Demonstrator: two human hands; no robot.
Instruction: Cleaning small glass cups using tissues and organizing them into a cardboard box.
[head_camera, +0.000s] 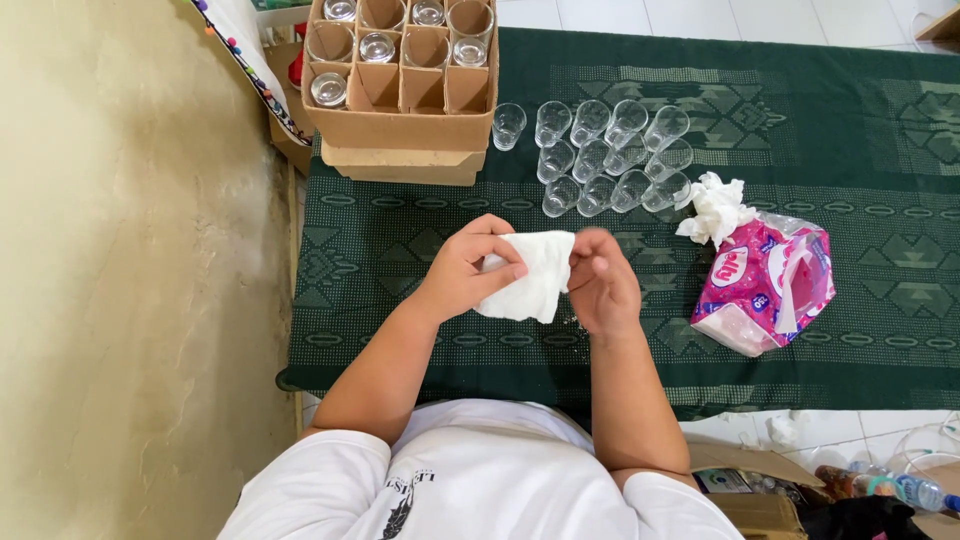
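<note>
Both hands are busy with a soft white paper tissue (530, 275), held up over the near middle of the table. The left hand (465, 268) pinches the tissue's left edge with thumb and fingers. The right hand (600, 285) is curled around its right side and grips it too. I cannot tell if anything is tucked inside the tissue. It looks like a wiping or folding step, with the tissue bunched between the two hands. Farther away stands a bunch of small clear drinking glasses (610, 155), packed close and touching. Lifting one out would take a gentle, careful pinch so the others do not tip. To the far left is a brown cardboard box with dividers (400, 125), and some more glasses sit in its slots. On the right lies a pink plastic tissue pack (765, 285), torn open, with a crumpled white tissue (712, 208) just beside its far end. All of it rests on a dark green patterned cloth (860, 130). A tan wall (130, 250) runs down the left side, and a white tiled floor (700, 15) shows at the far edge. A clear plastic bottle (905, 488) lies low at the near right.
</note>
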